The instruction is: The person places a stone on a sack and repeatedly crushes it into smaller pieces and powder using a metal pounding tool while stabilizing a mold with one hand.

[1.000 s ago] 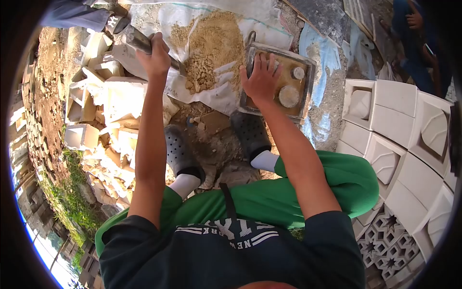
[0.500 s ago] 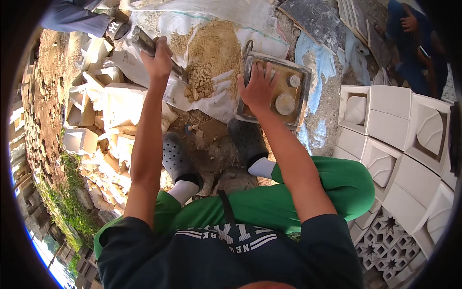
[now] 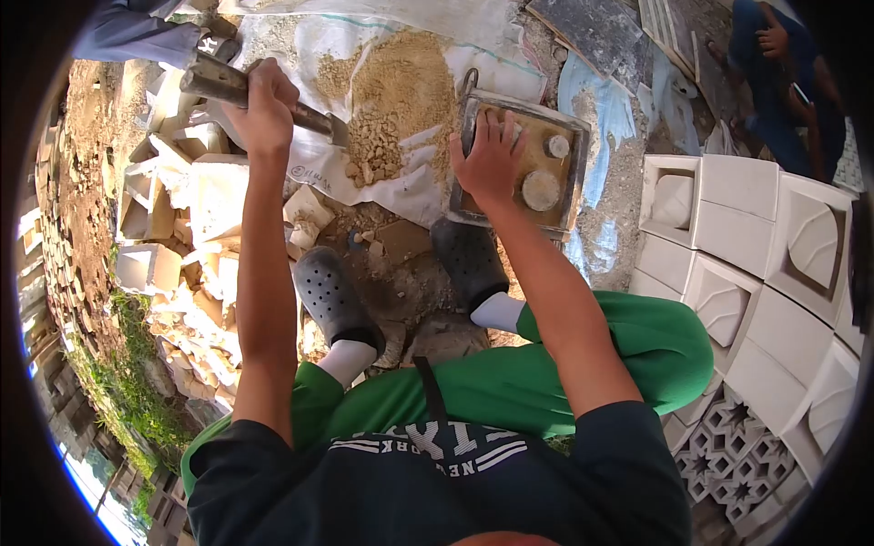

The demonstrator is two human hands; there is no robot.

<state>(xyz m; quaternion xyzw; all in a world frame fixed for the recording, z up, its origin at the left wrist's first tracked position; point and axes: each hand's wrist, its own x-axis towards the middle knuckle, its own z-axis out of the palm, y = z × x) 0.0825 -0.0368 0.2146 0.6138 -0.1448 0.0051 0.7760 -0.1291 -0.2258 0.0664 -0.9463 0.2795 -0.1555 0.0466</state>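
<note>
My left hand point(image 3: 264, 109) is wrapped round a scraper-like tool point(image 3: 217, 80) with a thick grey, round handle and a flat blade end. The tool is held above a white sack sheet point(image 3: 410, 189), its blade close to a heap of tan sandy material point(image 3: 396, 86). My right hand point(image 3: 489, 156) lies with fingers spread on the left part of a square metal-framed mould point(image 3: 519, 221). Two round knobs stand up from the mould's brown face. A dark part under my fingers is mostly hidden.
Pale cast blocks point(image 3: 737, 196) are stacked at the right, with patterned lattice blocks point(image 3: 733, 455) below them. Broken pale blocks point(image 3: 218, 200) are piled at the left. Another person point(image 3: 783, 91) is at the upper right, and a trouser leg point(image 3: 137, 36) shows at the upper left.
My left hand has moved left and slightly up with the tool, which now lies closer to level. My right hand remains on the mould.
</note>
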